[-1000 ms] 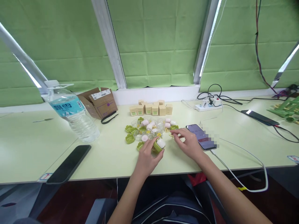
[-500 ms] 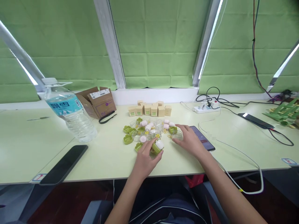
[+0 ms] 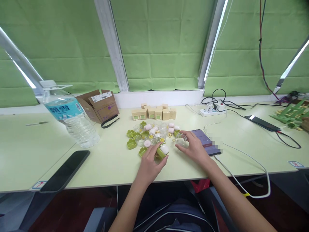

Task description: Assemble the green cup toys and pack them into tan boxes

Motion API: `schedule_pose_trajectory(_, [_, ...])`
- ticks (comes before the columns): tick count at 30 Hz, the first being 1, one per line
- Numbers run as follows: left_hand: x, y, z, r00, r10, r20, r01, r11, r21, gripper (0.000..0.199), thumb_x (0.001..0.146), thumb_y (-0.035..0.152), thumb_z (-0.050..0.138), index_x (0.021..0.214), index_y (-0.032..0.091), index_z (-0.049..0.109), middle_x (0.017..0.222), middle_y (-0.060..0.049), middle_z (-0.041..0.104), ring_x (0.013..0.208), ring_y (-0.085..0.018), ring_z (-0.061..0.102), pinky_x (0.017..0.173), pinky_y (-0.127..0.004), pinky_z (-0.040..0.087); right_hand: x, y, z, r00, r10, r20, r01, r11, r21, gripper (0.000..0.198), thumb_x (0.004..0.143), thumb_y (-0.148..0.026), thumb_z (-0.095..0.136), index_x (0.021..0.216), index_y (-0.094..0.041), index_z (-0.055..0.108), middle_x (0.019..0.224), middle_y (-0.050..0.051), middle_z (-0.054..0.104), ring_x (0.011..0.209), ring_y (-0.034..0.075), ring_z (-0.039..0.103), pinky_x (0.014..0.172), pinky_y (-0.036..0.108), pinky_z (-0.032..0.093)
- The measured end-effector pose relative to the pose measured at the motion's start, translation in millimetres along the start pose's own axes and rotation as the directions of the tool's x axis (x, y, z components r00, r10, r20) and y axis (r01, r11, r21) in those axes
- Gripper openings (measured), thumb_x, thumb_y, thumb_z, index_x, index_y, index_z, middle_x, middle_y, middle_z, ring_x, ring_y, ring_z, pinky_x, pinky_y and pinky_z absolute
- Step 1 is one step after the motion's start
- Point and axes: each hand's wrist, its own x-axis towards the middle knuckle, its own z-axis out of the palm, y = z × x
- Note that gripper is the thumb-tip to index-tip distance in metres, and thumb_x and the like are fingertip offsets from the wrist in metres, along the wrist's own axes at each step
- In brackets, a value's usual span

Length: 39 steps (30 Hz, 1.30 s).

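My left hand is closed around a small green flower-shaped cup, tilted, with a white rounded piece sitting in its mouth. Between the thumb and fingers of my right hand is a clear plastic cover, held low over the table. Just beyond both hands lies a loose pile: several green flower-shaped cups, pale pink and white cylinders, and more clear covers. Bits of yellow cord show among them.
Small cardboard boxes stand in rows behind the pile. At left are a water bottle, an opened carton and a black phone. At right lie a lit phone, a white cable, a power strip and another phone.
My right hand has shifted slightly left, and the clear cover now shows plainly between its fingers, apart from the green cup behind. My left hand keeps its hold almost unmoved.
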Motion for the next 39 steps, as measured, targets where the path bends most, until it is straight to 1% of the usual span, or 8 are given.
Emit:
schedule_pose_trajectory(4, [0.0, 1.9, -1.3, 1.0, -0.016, -0.007, 0.016, 1.0, 0.01, 0.045, 0.09, 0.03, 0.068, 0.133, 0.022, 0.057, 0.126, -0.011, 0.068, 0.116, -0.025, 0.065, 0.102, -0.041, 0.053, -5.5, -18.9, 9.6, 0.996, -0.065, 0.066, 0.05, 0.977, 0.206, 0.053, 0.085, -0.026, 0.072, 0.134, -0.025, 0.052, 0.128, 0.012, 0.06, 0.097, 0.022, 0.068, 0.082, 0.04, 0.062])
schedule_pose_trajectory(11, [0.4, 3.4, -3.3, 0.998, -0.018, -0.056, 0.021, 0.998, 0.061, 0.047, 0.09, 0.032, 0.069, 0.134, 0.023, 0.057, 0.12, -0.011, 0.059, 0.116, -0.024, 0.062, 0.101, -0.04, 0.054, -15.0, -35.9, 23.2, 0.985, -0.173, 0.018, 0.158, 0.933, 0.322, 0.059, 0.085, -0.022, 0.071, 0.137, -0.024, 0.042, 0.129, 0.013, 0.062, 0.105, 0.023, 0.067, 0.08, 0.038, 0.062])
schedule_pose_trajectory(14, [0.2, 0.6, -2.3, 0.997, 0.027, -0.079, -0.021, 0.997, 0.08, 0.05, 0.089, 0.031, 0.07, 0.137, 0.024, 0.056, 0.123, -0.011, 0.057, 0.119, -0.025, 0.061, 0.104, -0.041, 0.053, -16.2, -37.9, 20.7, 0.971, -0.239, 0.02, 0.223, 0.933, 0.283, 0.054, 0.088, -0.021, 0.07, 0.136, -0.024, 0.046, 0.129, 0.012, 0.063, 0.107, 0.024, 0.067, 0.08, 0.039, 0.062])
schedule_pose_trajectory(20, [1.0, -3.2, -0.8, 0.996, 0.043, -0.075, -0.041, 0.999, 0.028, 0.056, 0.09, 0.031, 0.07, 0.141, 0.025, 0.05, 0.123, -0.01, 0.063, 0.117, -0.024, 0.064, 0.098, -0.039, 0.056, -16.1, -36.1, 18.6, 0.952, -0.303, -0.05, 0.306, 0.919, 0.247, 0.054, 0.09, -0.021, 0.069, 0.139, -0.025, 0.048, 0.128, 0.011, 0.065, 0.118, 0.025, 0.065, 0.098, 0.045, 0.059])
schedule_pose_trajectory(24, [0.9, -5.1, 0.3, 0.995, 0.008, -0.097, -0.015, 0.998, -0.064, 0.044, 0.089, 0.029, 0.071, 0.129, 0.024, 0.054, 0.124, -0.01, 0.067, 0.112, -0.022, 0.067, 0.089, -0.035, 0.059, -16.2, -32.8, 21.0, 0.945, -0.321, -0.06, 0.326, 0.912, 0.248, 0.054, 0.091, -0.02, 0.067, 0.141, -0.026, 0.047, 0.129, 0.012, 0.064, 0.12, 0.026, 0.064, 0.095, 0.044, 0.061])
schedule_pose_trajectory(31, [4.0, -3.6, -3.2, 0.994, 0.095, -0.062, -0.097, 0.994, -0.042, 0.041, 0.09, 0.025, 0.07, 0.129, 0.028, 0.06, 0.123, -0.008, 0.068, 0.118, -0.024, 0.065, 0.102, -0.043, 0.055, -16.0, -34.0, 19.1, 0.936, -0.344, -0.077, 0.353, 0.908, 0.224, 0.053, 0.092, -0.017, 0.066, 0.141, -0.026, 0.048, 0.13, 0.011, 0.065, 0.123, 0.025, 0.063, 0.102, 0.046, 0.058])
schedule_pose_trajectory(36, [2.8, -1.9, -4.2, 0.998, 0.06, -0.024, -0.062, 0.996, -0.071, 0.048, 0.091, 0.029, 0.07, 0.137, 0.03, 0.057, 0.129, -0.008, 0.067, 0.119, -0.024, 0.066, 0.103, -0.043, 0.055, -15.7, -37.8, 14.8, 0.923, -0.381, -0.052, 0.382, 0.895, 0.232, 0.053, 0.093, -0.016, 0.064, 0.142, -0.028, 0.049, 0.133, 0.01, 0.066, 0.125, 0.025, 0.063, 0.106, 0.046, 0.055])
schedule_pose_trajectory(39, [0.3, -3.0, -3.7, 0.999, -0.02, -0.046, 0.015, 0.993, -0.114, 0.049, 0.087, 0.036, 0.075, 0.132, 0.027, 0.06, 0.125, -0.009, 0.071, 0.105, -0.023, 0.072, 0.094, -0.041, 0.06, -15.7, -38.1, 14.0, 0.919, -0.39, -0.054, 0.392, 0.89, 0.232, 0.054, 0.092, -0.016, 0.065, 0.143, -0.029, 0.05, 0.133, 0.009, 0.066, 0.126, 0.024, 0.063, 0.106, 0.046, 0.055])
